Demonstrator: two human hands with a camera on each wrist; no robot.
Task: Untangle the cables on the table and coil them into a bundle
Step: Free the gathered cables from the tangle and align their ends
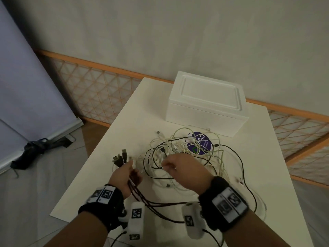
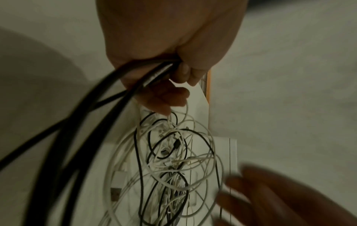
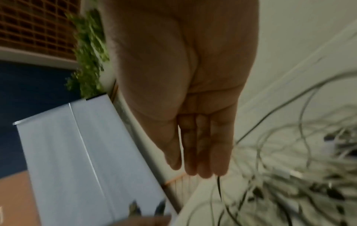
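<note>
Left hand [image 1: 122, 175] has its grip closed round a bunch of dark cables [image 1: 142, 198], thick, smooth and rubbery, fingers curled tight as the left wrist view shows [image 2: 166, 50]. Their plug ends [image 1: 120, 157] fan out beyond the knuckles, blunt rectangular connectors, while the long tails sag back between the wrists and trail off the near edge of the bench [image 1: 99, 175].

Right hand [image 1: 178, 166] hovers over the tangle, palm down, and its grip is loose: the right wrist view shows the fingers [image 3: 201, 145] straight and pressed together, holding nothing. One thin black strand hangs just below the fingertips; whether it touches them I cannot tell.

The tangle [image 1: 187, 157] itself sits mid-bench, a loose nest of thin white cords and thinner black ones, loops over loops, small plugs poking out here and there. It lies partly over a round purple sticker or disc [image 1: 199, 142] with white lettering, too blurred to read.

Behind it, at the far end, a white foam box [image 1: 204, 107] with a recessed rectangular lid, shut, contents hidden. The bench top is matte off-white, smooth.

Off to the left on the floor, a pale blue-grey panel [image 1: 26, 77] leans, with a dark bundle [image 1: 35, 150] at its foot.
</note>
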